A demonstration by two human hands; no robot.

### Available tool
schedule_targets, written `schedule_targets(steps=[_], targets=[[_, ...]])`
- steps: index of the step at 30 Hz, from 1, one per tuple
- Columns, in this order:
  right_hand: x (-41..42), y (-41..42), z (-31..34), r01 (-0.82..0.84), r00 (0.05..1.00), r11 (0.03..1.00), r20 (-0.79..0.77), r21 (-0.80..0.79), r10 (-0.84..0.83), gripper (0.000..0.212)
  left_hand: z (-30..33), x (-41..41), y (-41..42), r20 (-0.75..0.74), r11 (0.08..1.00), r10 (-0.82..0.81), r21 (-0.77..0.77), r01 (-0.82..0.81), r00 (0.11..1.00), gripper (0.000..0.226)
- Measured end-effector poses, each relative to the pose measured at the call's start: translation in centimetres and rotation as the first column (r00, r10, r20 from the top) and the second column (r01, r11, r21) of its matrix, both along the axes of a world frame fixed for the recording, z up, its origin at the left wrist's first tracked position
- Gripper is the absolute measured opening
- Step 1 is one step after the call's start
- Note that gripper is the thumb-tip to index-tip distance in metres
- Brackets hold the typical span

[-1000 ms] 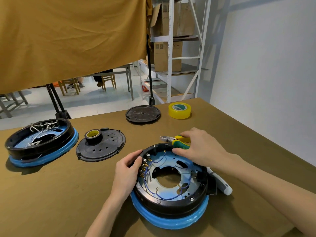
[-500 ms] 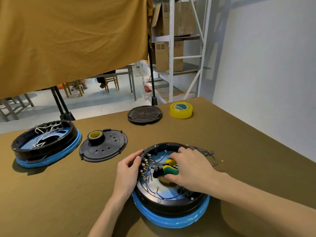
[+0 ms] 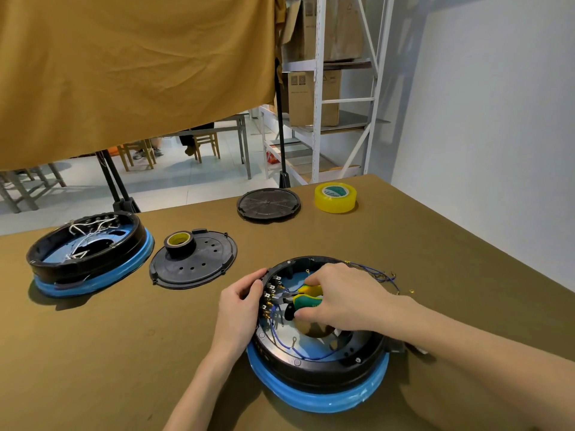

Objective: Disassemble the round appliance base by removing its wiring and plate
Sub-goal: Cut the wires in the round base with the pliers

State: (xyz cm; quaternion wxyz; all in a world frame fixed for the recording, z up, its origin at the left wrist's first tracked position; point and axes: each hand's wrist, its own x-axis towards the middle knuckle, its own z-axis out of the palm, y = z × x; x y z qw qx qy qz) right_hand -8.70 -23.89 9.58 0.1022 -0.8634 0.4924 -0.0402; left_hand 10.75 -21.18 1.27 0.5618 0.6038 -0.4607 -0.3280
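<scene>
A round black appliance base (image 3: 317, 368) with a blue ring underneath sits on the table in front of me. Blue wires (image 3: 281, 337) run over the plate inside it, near a row of brass terminals along its left inner wall. My left hand (image 3: 239, 309) grips the base's left rim. My right hand (image 3: 342, 301) holds green-and-yellow pliers (image 3: 306, 295) inside the base, with their jaws pointing at the terminals. Several loose blue wires (image 3: 378, 273) lie on the table just behind the base.
A second black-and-blue base (image 3: 88, 259) with white wires stands at the far left. A black perforated cover (image 3: 194, 262) carrying a small tape roll (image 3: 179, 242) lies beside it. Another black disc (image 3: 268, 205) and a yellow tape roll (image 3: 335, 197) sit near the table's back edge.
My right hand carried the pliers from the base's far rim down into it, toward the terminals on the left. Loose blue wires came into sight behind the base. My left hand stayed on the rim.
</scene>
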Motion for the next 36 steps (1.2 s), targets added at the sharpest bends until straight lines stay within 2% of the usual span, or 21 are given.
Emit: schedule_targets(steps=[10, 16, 20, 26, 28, 31, 33, 36], targets=[[2.0, -0.4, 3.1, -0.126, 0.958, 0.991, -0.266, -0.055, 0.107, 0.065, 0.2, 0.0, 0.1, 0.022, 1.0, -0.006, 0.017, 0.005, 1.0, 0.03], [2.0, -0.6, 3.7, -0.097, 0.957, 0.994, -0.272, 0.044, 0.106, 0.066, 0.3, -0.1, 0.2, 0.028, 0.999, -0.002, 0.032, 0.001, 1.0, 0.031], [2.5, -0.5, 2.9, -0.129, 0.957, 0.991, -0.269, -0.046, 0.112, 0.056, 0.3, -0.2, 0.1, -0.009, 0.999, 0.002, 0.041, -0.002, 1.0, 0.031], [2.2, 0.1, 2.0, -0.136, 0.964, 0.98, -0.246, -0.148, 0.097, 0.052, 0.2, -0.1, 0.2, 0.006, 0.999, 0.003, 0.033, -0.003, 1.0, 0.031], [1.9, 0.7, 1.3, -0.184, 0.955, 0.956, -0.271, -0.227, 0.119, 0.043, 0.2, 0.0, 0.2, 0.01, 0.999, -0.001, 0.034, 0.001, 1.0, 0.03], [1.7, 1.5, -0.2, -0.265, 0.925, 0.902, -0.354, -0.341, 0.138, 0.043, 0.2, 0.1, 0.1, 0.032, 1.0, -0.004, 0.03, 0.003, 0.999, 0.03], [1.6, 1.3, -0.2, -0.221, 0.95, 0.932, -0.281, -0.289, 0.138, 0.044, 0.2, 0.1, 0.0, 0.034, 1.0, -0.004, 0.031, 0.002, 0.999, 0.03], [0.9, -0.1, 1.0, -0.082, 0.991, 0.995, -0.114, -0.049, 0.076, 0.059, 0.2, 0.1, 0.1, 0.038, 0.999, -0.012, 0.04, 0.01, 0.999, 0.031]])
